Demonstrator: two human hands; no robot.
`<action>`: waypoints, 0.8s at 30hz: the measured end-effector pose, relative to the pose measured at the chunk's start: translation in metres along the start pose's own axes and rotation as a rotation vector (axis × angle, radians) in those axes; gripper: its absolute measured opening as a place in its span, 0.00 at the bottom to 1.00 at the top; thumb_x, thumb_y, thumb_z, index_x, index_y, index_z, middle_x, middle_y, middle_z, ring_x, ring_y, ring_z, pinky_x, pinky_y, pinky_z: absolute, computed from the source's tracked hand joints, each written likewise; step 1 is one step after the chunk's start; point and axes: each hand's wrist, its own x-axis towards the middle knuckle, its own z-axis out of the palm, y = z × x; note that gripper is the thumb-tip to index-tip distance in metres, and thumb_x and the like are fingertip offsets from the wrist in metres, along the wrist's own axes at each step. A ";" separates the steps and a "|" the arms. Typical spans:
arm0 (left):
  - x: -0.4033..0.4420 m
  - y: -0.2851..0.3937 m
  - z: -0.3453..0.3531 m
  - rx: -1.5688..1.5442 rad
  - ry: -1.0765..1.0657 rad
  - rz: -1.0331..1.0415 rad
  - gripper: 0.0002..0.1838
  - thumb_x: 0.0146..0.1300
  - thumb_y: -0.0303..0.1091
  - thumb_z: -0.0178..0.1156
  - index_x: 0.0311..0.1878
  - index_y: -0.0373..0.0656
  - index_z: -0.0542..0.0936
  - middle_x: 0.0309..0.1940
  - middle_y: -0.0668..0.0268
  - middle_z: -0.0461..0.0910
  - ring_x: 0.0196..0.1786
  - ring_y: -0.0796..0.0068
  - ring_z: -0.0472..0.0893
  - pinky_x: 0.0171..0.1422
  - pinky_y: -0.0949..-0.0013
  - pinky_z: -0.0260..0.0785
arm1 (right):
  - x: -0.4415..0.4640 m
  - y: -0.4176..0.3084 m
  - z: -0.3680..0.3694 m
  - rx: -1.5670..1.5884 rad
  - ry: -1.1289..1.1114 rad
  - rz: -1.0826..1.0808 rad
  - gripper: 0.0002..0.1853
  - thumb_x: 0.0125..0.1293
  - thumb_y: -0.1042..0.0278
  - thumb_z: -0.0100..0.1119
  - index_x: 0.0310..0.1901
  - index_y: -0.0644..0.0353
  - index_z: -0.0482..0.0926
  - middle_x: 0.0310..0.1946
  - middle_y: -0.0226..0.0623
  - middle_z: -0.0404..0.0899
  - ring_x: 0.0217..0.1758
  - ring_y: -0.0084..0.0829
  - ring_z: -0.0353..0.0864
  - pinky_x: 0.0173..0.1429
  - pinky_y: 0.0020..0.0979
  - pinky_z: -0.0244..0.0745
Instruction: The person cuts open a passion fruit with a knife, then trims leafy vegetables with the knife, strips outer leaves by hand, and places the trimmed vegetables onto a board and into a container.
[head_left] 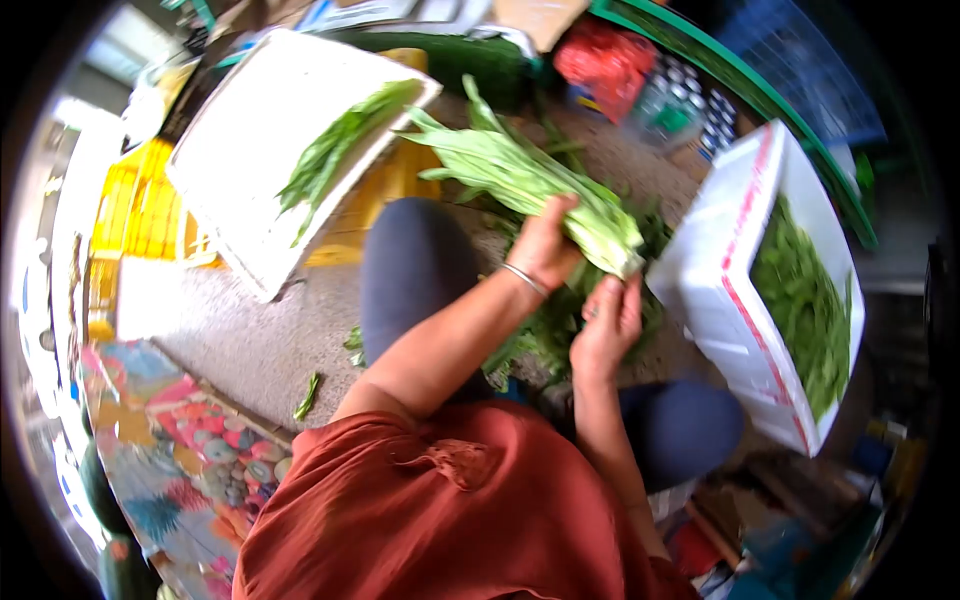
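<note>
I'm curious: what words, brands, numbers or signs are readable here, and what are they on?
None can be read.
White box: red marks along its edges, too blurred to tell whether they are lettering.
Small packed items by the red bag: too small and blurred.
Patterned sheet: colourful pictures, no legible words.
Leafy bunch: no label visible.

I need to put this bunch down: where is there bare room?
Free: the white tray, left of its greens; the floor between yellow crate, patterned sheet and left knee, bar stray sprigs. Crowded: beneath the hands, piled with leaves; the foam box, holding more.
</note>
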 end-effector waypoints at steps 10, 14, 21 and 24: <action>-0.012 0.003 0.020 0.083 -0.064 0.225 0.13 0.52 0.24 0.53 0.43 0.38 0.70 0.37 0.65 0.72 0.43 0.69 0.74 0.54 0.61 0.67 | 0.017 0.001 -0.025 0.649 -0.161 0.453 0.14 0.68 0.56 0.46 0.28 0.55 0.65 0.20 0.23 0.59 0.21 0.18 0.57 0.25 0.21 0.55; -0.022 0.010 0.029 0.339 -0.131 0.384 0.21 0.47 0.24 0.57 0.48 0.39 0.68 0.39 0.67 0.72 0.42 0.75 0.72 0.47 0.70 0.67 | 0.024 0.008 -0.030 1.068 -0.150 0.811 0.17 0.68 0.53 0.43 0.26 0.56 0.65 0.20 0.24 0.61 0.21 0.20 0.57 0.24 0.23 0.54; -0.042 0.095 0.076 0.266 -0.146 0.738 0.21 0.52 0.32 0.61 0.49 0.41 0.68 0.40 0.68 0.72 0.45 0.73 0.71 0.52 0.67 0.64 | 0.026 0.047 -0.063 0.644 0.297 1.032 0.12 0.67 0.52 0.45 0.40 0.50 0.71 0.22 0.22 0.64 0.22 0.21 0.61 0.25 0.23 0.58; -0.040 0.172 0.079 0.313 0.031 0.735 0.28 0.54 0.50 0.60 0.51 0.41 0.66 0.47 0.63 0.68 0.56 0.67 0.64 0.64 0.62 0.54 | 0.026 0.052 -0.072 0.606 0.176 1.056 0.13 0.67 0.51 0.44 0.42 0.49 0.71 0.22 0.22 0.66 0.22 0.20 0.62 0.25 0.24 0.59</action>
